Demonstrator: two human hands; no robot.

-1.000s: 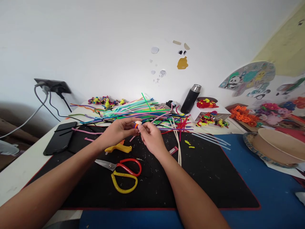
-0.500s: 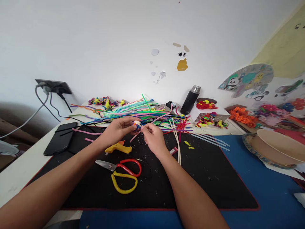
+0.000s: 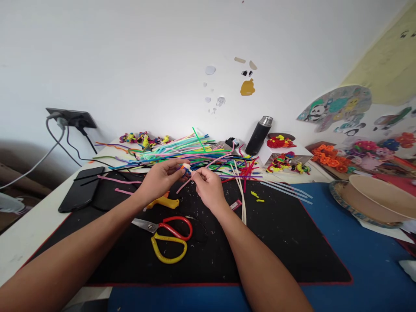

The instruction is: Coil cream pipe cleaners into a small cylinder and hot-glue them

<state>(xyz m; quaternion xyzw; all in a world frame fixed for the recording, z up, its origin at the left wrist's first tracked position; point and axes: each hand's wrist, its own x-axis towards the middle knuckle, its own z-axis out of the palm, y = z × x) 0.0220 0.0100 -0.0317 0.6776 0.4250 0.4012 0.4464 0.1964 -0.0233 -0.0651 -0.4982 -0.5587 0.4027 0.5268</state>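
L hand (image 3: 160,180) & R hand (image 3: 209,186) pinch a small white, orange & blue craft piece, matl. unclear (image 3: 186,166), btwn their fingertips, prob. mid-shaping, so next move calls for steady L hold w/ fine R fingerwork, red-and-yellow-handled metal scissors (image 3: 158,226) lying nearer the person.

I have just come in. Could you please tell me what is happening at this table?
Someone's left hand holds a small piece with a white top in its fingertips, while the right hand pinches at its side. The piece is too small to identify. Scissors and a partly hidden yellow tool lie on a black mat. Behind the hands, coloured pipe cleaners are piled near the wall.
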